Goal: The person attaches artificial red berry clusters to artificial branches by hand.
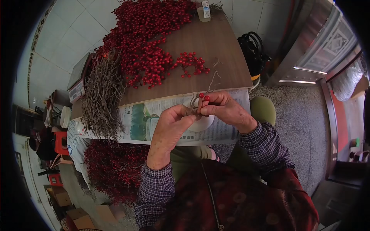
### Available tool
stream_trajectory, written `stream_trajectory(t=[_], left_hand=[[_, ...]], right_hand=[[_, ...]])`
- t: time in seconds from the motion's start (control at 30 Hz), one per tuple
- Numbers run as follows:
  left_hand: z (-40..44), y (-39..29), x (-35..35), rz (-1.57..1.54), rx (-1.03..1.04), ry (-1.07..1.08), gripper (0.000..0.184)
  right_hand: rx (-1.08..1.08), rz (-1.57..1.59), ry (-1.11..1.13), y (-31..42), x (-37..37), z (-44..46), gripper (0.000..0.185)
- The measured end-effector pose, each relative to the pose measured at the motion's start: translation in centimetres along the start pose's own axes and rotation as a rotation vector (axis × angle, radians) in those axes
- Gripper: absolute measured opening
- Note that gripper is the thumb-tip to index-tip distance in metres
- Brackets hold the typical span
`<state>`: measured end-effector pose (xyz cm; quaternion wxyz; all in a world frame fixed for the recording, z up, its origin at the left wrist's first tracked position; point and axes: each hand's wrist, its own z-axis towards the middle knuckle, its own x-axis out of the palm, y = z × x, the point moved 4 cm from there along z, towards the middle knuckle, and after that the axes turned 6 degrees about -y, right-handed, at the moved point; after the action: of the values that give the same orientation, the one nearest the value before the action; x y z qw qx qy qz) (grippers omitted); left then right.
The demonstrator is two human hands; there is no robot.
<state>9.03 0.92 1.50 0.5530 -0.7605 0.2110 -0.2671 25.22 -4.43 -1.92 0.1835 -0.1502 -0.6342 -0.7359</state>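
Note:
Both hands meet above the newspaper [227,133] at the table's near edge. My left hand [168,129] pinches the lower end of a thin brown twig [212,81] between thumb and fingers. My right hand [228,109] is closed beside it, its fingertips on a small sprig of red berries [204,97] held against the twig. Behind the hands is a round white object [202,125], partly hidden. A short berry branch [190,63] lies on the brown table board [208,40], beyond the hands.
A large heap of red berry branches [144,38] covers the table's far left. Bare twigs [102,92] hang over the left edge. More berry branches [111,167] sit below the table. A small container [203,13] stands at the far edge, and a green stool [264,109] is at right.

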Motion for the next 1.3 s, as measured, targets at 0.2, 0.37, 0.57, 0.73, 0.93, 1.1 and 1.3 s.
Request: stream_trajectory(t=[0.2, 0.37, 0.57, 0.73, 0.93, 1.1, 1.3], left_hand=[[0.1, 0.0, 0.1, 0.051, 0.000, 0.011, 0.004], [0.1, 0.3, 0.1, 0.026, 0.029, -0.007, 0.004], [0.0, 0.2, 0.3, -0.051, 0.063, -0.032, 0.004], [0.0, 0.4, 0.1, -0.075, 0.108, -0.008, 0.005], [-0.2, 0.6, 0.2, -0.110, 0.120, -0.004, 0.005], [-0.2, 0.5, 0.3, -0.077, 0.114, -0.049, 0.008], [-0.3, 0.6, 0.4, -0.106, 0.127, -0.037, 0.007]], right_hand=[[0.006, -0.004, 0.005, -0.3, -0.2, 0.0, 0.008], [-0.036, -0.016, -0.008, 0.0, 0.2, 0.0, 0.009], [-0.084, -0.031, -0.059, 0.4, 0.7, 0.0, 0.003], [-0.127, -0.061, -0.066, 0.4, 0.9, 0.0, 0.004], [-0.146, -0.117, -0.006, 1.1, 1.2, -0.2, 0.010], [-0.149, -0.147, -0.047, 0.5, 0.8, -0.2, 0.010], [-0.130, -0.116, -0.112, 0.3, 1.0, -0.3, 0.009]])
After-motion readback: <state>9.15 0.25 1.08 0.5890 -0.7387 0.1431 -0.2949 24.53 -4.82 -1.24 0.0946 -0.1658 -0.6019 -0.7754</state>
